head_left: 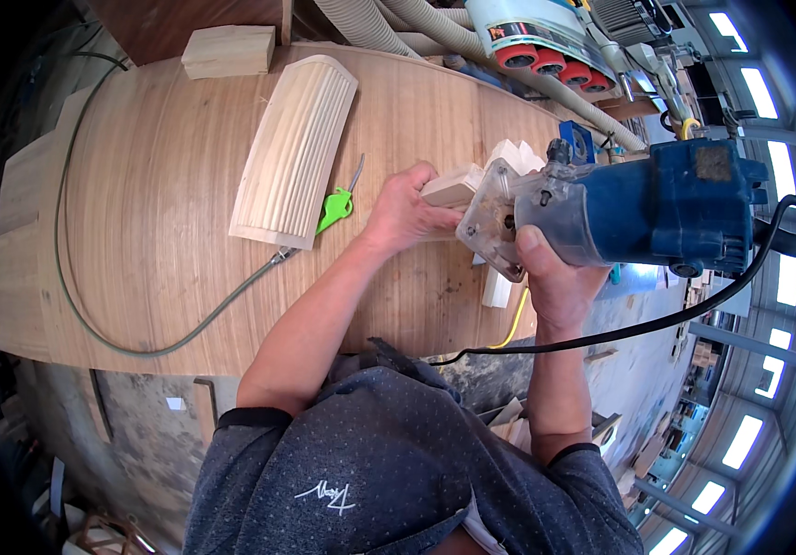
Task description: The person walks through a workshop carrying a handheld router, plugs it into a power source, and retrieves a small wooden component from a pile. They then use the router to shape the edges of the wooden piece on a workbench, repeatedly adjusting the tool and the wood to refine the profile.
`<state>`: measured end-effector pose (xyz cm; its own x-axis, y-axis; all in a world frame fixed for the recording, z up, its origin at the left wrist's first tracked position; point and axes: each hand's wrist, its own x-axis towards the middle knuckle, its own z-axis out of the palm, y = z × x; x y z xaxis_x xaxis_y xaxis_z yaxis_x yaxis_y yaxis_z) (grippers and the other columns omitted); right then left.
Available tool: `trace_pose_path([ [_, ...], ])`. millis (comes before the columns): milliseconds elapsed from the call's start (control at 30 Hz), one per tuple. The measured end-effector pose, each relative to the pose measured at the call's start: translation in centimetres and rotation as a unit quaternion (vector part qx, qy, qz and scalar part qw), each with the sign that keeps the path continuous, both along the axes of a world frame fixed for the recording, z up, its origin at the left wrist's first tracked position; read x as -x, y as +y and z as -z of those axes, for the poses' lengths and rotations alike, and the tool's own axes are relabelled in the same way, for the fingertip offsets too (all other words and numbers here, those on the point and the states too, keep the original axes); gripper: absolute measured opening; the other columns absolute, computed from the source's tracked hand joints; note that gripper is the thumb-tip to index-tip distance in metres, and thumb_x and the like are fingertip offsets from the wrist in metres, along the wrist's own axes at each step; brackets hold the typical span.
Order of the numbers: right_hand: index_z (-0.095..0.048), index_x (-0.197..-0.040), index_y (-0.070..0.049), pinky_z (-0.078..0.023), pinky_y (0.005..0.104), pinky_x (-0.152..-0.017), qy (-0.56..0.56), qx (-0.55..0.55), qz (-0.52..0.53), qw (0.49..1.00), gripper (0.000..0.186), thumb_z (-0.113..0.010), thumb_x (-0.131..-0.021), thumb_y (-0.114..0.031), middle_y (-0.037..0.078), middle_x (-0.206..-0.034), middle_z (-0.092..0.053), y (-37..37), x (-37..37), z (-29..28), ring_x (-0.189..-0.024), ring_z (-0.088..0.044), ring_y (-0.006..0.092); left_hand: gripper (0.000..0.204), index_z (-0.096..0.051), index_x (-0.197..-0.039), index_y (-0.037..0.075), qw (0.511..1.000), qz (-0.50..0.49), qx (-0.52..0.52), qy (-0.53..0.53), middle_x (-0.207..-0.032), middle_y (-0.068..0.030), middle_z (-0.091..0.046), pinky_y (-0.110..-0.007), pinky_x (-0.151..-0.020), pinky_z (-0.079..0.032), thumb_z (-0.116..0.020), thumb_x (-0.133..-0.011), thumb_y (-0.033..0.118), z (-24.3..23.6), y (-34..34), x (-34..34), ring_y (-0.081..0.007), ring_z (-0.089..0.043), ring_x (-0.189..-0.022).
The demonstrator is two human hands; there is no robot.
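My right hand (560, 277) is wrapped round the clear base housing of a blue trim router (666, 208), its thumb on the near side. The router lies on its side in the air, with its square clear base plate (490, 222) turned left. Against that plate sits a pale wooden block (453, 188), gripped by my left hand (407, 211) with the fingers behind and the thumb in front. The router's bit is hidden between plate and block. Left of my left hand, a green air blow gun (335, 209) rests on the wooden table (167, 176).
A fluted wooden piece (296, 153) lies beside the blow gun, whose hose (153, 351) loops across the table's left side. A plain wood block (229, 51) stands at the back. The router's black cord (638, 331) crosses under my right forearm. Ribbed ducts (389, 23) run behind.
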<state>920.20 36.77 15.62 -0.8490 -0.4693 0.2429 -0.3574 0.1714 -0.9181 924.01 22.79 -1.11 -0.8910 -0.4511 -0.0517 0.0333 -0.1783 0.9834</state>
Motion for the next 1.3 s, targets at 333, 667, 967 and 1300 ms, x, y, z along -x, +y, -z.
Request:
trace_pose_path([
  [333, -0.059, -0.120, 0.001, -0.054, 0.0336, -0.089, 0.021, 0.000, -0.012, 1.000, 0.061, -0.088, -0.068, -0.014, 0.010, -0.113, -0.065, -2.2, -0.3, -0.1, -0.098, -0.066, 0.0188, 0.049, -0.054, -0.080, 0.004, 0.999, -0.009, 0.027, 0.016, -0.079, -0.0102, -0.065, -0.033, -0.068, -0.051, -0.092, -0.065, 0.030, -0.1, 0.0, -0.2, -0.0157, -0.063, -0.078],
  [667, -0.063, -0.116, 0.002, -0.055, 0.0332, -0.088, 0.023, -0.009, -0.041, 0.999, 0.057, -0.088, -0.068, -0.014, 0.009, -0.110, -0.068, -3.7, -0.5, -0.5, -0.096, -0.067, 0.0175, 0.045, -0.055, -0.080, 0.005, 0.995, -0.043, 0.056, 0.072, -0.076, -0.0104, -0.065, -0.034, -0.067, -0.051, -0.092, -0.065, 0.026, 1.6, 0.3, 0.6, -0.0180, -0.063, -0.072],
  [967, -0.061, -0.119, 0.001, -0.053, 0.0330, -0.089, 0.026, -0.034, -0.053, 0.998, 0.055, -0.084, -0.072, -0.014, 0.008, -0.111, -0.067, -4.7, -0.4, -0.2, -0.098, -0.067, 0.0190, 0.047, -0.066, -0.106, 0.005, 0.994, -0.027, 0.089, 0.055, -0.098, -0.0075, -0.070, -0.035, -0.082, -0.054, -0.089, -0.067, 0.018, -0.6, 0.0, -0.4, -0.0191, -0.067, -0.091],
  [1300, -0.067, -0.106, 0.000, -0.056, 0.0331, -0.083, 0.023, 0.066, -0.063, 0.996, 0.045, -0.084, -0.065, -0.011, 0.009, -0.100, -0.072, -7.9, -0.3, -2.5, -0.090, -0.070, 0.0169, 0.068, -0.057, -0.131, 0.004, 0.984, -0.088, 0.071, 0.140, -0.126, -0.0099, -0.063, -0.037, -0.097, -0.050, -0.087, -0.071, 0.016, -2.4, 0.7, 0.0, -0.0218, -0.061, -0.118],
])
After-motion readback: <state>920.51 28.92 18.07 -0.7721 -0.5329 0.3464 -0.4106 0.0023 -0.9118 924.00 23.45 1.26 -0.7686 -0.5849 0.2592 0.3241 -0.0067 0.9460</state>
